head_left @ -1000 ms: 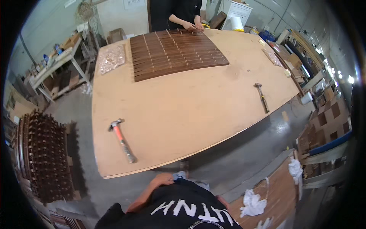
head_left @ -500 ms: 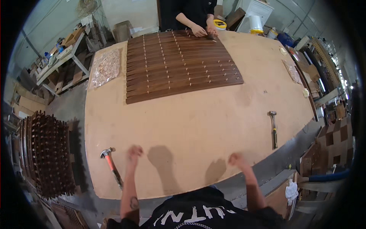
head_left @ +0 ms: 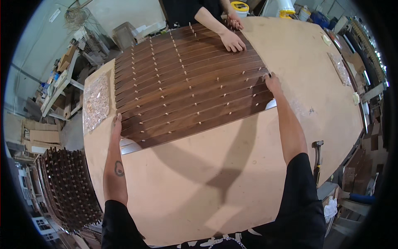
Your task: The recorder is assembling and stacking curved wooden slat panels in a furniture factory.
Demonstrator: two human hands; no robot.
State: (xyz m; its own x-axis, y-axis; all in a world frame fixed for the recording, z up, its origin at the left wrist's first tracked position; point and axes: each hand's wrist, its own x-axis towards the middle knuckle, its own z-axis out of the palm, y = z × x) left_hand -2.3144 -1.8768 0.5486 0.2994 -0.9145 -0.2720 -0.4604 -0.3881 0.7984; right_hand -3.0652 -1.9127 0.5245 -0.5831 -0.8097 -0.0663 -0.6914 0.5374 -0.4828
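A panel of dark brown wooden slats (head_left: 186, 99) lies across the table, with rows of small pale dowels standing between the slats. My left hand (head_left: 117, 123) is at the panel's near left end, its fingers closed against the slat ends. At the near right end my right hand (head_left: 273, 84) grips the slats, fingers curled over the edge. Beside each hand a bright white patch shows at the panel's near corner; I cannot make out what it is. A co-worker's hand (head_left: 233, 41) rests on the far right slats, with their other hand (head_left: 235, 20) just behind it.
The pale tabletop (head_left: 199, 178) spreads in front of the panel. A clear bag of dowels (head_left: 96, 97) lies left, another bag (head_left: 339, 68) far right. A hammer (head_left: 317, 159) lies beside my right arm. Stacked dark slatted panels (head_left: 68, 189) stand on the floor at left.
Both my hands have reached forward from the near table onto the panel's two ends. My view has moved closer to the panel. The co-worker's hands have come apart, one now flat on the slats.
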